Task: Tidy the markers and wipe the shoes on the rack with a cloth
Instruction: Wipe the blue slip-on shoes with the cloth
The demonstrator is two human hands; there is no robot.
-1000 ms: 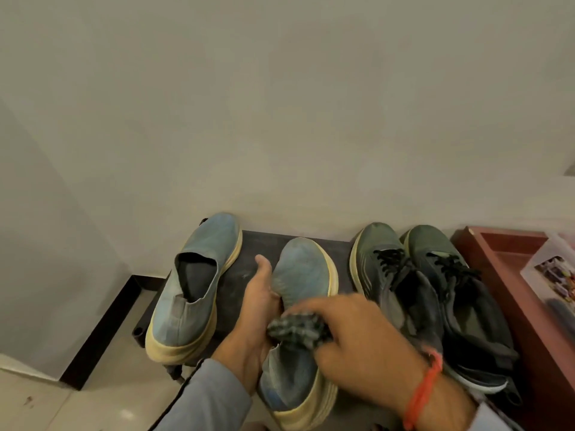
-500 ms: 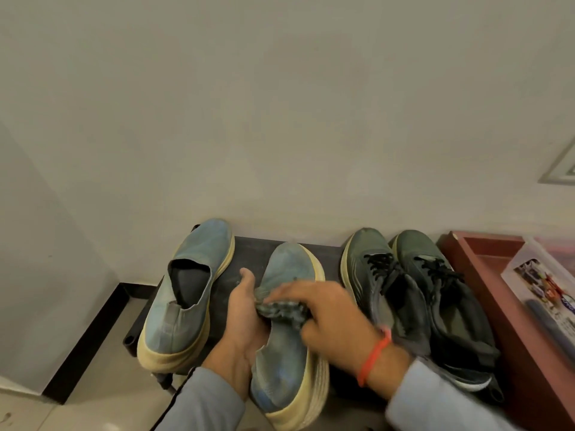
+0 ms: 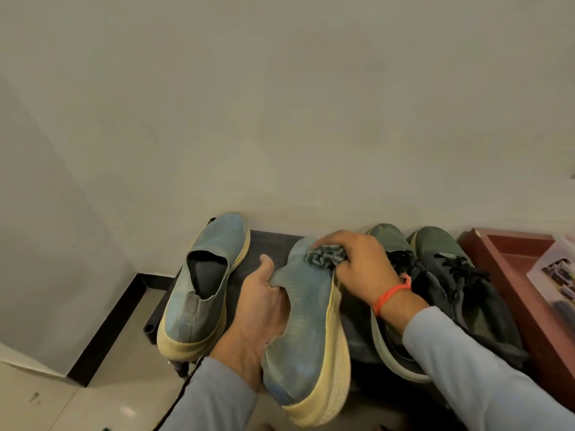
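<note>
Blue slip-on shoe (image 3: 306,325) on dark rack (image 3: 273,244); left hand (image 3: 259,303) grips its collar, fingers hidden inside. Right hand (image 3: 361,265) clutches grey cloth (image 3: 326,256) at toe. Green sneakers (image 3: 441,293) partly covered by sleeve. Plain wall (image 3: 280,104) behind.

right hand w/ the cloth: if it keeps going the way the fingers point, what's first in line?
The right hand grips the cloth on the toe of the held blue shoe, fingers pointing left. Going on, it would probably cross bare rack top and meet the other blue shoe; depth is uncertain.
</note>
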